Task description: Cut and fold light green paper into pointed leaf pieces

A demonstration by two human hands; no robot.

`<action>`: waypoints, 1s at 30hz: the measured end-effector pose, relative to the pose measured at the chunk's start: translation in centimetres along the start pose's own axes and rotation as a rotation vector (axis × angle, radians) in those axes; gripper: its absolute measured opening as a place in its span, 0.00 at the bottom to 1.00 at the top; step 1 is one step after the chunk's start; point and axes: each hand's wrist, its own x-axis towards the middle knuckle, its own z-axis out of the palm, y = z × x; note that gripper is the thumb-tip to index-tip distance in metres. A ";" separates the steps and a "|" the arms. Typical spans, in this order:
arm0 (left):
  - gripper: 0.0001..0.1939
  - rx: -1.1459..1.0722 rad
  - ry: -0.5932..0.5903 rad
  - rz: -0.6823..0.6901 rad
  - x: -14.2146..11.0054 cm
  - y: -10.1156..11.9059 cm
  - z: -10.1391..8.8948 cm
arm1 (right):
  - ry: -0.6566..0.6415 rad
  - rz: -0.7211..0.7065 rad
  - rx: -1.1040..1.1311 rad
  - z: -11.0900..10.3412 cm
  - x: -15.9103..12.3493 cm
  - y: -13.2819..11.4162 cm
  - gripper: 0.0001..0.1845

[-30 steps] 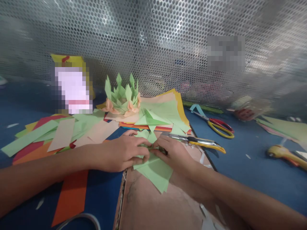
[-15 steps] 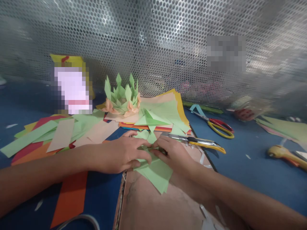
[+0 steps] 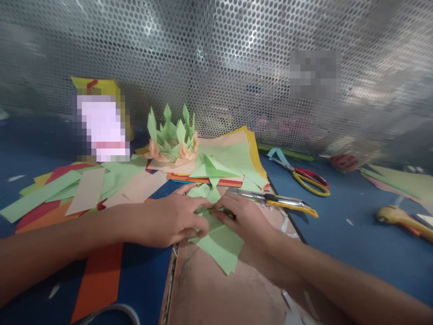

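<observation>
Both hands meet over a light green folded paper [image 3: 219, 243] that lies on a brown board [image 3: 216, 293]. My left hand [image 3: 169, 219] presses down on its left part, fingers curled over the fold. My right hand [image 3: 245, 219] pinches the paper's upper edge with its fingertips. Just beyond the hands lie more green folded pieces [image 3: 213, 169] on a stack of coloured sheets [image 3: 237, 153]. A green and peach paper crown-like model [image 3: 172, 137] stands behind them.
A yellow utility knife [image 3: 274, 199] lies right of my right hand. Red-and-yellow scissors [image 3: 304, 176] sit farther right on the blue table [image 3: 355, 234]. Paper strips [image 3: 77, 189] spread at left, an orange strip [image 3: 99, 280] near the front. A perforated metal wall [image 3: 216, 58] closes the back.
My left hand's fingers have slid slightly down and left along the green paper. The right hand and the rest stay where they were.
</observation>
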 end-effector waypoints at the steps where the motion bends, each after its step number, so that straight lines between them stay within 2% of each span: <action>1: 0.08 -0.008 -0.004 -0.001 0.0 0.0 -0.1 | -0.003 0.000 0.003 0.0 0.0 0.0 0.03; 11: 0.12 -0.124 -0.115 -0.028 0.1 0.4 -1.3 | 0.009 0.002 0.015 0.0 0.1 0.0 0.02; 20: 0.04 -0.086 0.001 -0.072 0.2 0.0 -0.2 | -0.008 0.000 0.019 -0.2 0.1 -0.2 0.03; 30: 0.11 0.047 -0.036 -0.014 0.1 -0.5 0.4 | -0.006 0.012 0.019 -0.1 0.1 0.0 0.02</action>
